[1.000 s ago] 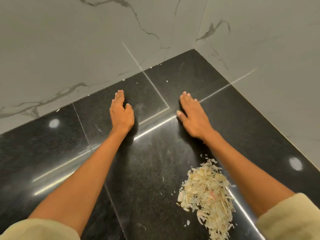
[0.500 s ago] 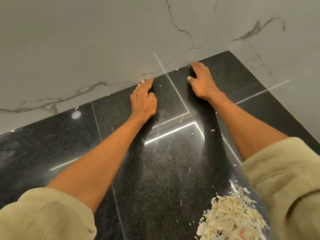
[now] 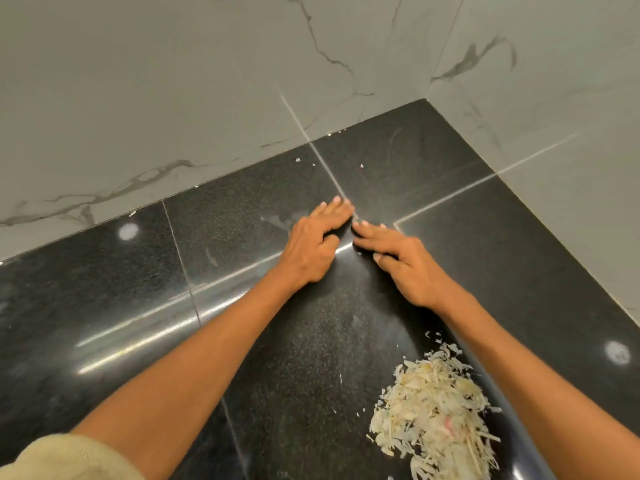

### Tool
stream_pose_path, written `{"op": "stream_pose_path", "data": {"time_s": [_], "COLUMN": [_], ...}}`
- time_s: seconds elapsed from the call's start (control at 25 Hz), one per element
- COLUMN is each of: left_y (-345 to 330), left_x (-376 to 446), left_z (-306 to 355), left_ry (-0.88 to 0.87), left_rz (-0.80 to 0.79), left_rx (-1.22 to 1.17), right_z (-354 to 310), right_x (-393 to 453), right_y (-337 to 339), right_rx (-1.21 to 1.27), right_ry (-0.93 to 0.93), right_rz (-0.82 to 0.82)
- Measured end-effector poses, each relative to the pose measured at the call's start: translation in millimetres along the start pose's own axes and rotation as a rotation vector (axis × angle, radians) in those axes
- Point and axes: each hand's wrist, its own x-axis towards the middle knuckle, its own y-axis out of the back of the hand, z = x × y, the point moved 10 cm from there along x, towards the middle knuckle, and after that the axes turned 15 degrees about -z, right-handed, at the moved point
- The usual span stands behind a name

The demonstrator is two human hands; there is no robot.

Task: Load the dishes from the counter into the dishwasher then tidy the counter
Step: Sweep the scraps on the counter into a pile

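Observation:
My left hand [image 3: 313,242] and my right hand [image 3: 401,263] lie flat on the black granite counter [image 3: 242,341], fingertips nearly meeting in a V over a tile seam. Both have straight fingers pressed to the surface and hold nothing. A heap of pale vegetable peelings [image 3: 436,420] lies on the counter near me, just left of my right forearm. A few small white scraps [image 3: 362,165] remain scattered near the back wall.
White marble-look wall tiles [image 3: 173,98] rise behind the counter and along its right side, meeting in a corner at the upper right. Ceiling lights reflect off the glossy counter.
Both hands have pulled back from the wall toward me and come together, fingertips almost touching. The view has shifted, bringing more of the peelings heap into sight.

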Motion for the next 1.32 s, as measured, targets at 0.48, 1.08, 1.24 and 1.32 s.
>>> {"op": "stream_pose_path", "data": {"time_s": [0.48, 1.08, 1.24, 1.32], "left_y": [-11, -82, -100, -104], "left_x": [-16, -71, -88, -101], "left_z": [8, 48, 62, 73], "left_ry": [0.119, 0.091, 0.073, 0.048], "left_rz": [0.102, -0.014, -0.046, -0.030], "left_rx": [-0.023, -0.039, -0.037, -0.051], "right_z": [22, 37, 10, -6], "right_x": [98, -105, -108, -128], "right_y": [47, 26, -30, -53], "right_rx": [-0.409, 0.042, 0.011, -0.010], "right_ry": [-0.212, -0.250, -0.145, -0.114], "right_rz": [0.077, 0.277, 0.134, 0.063]}}
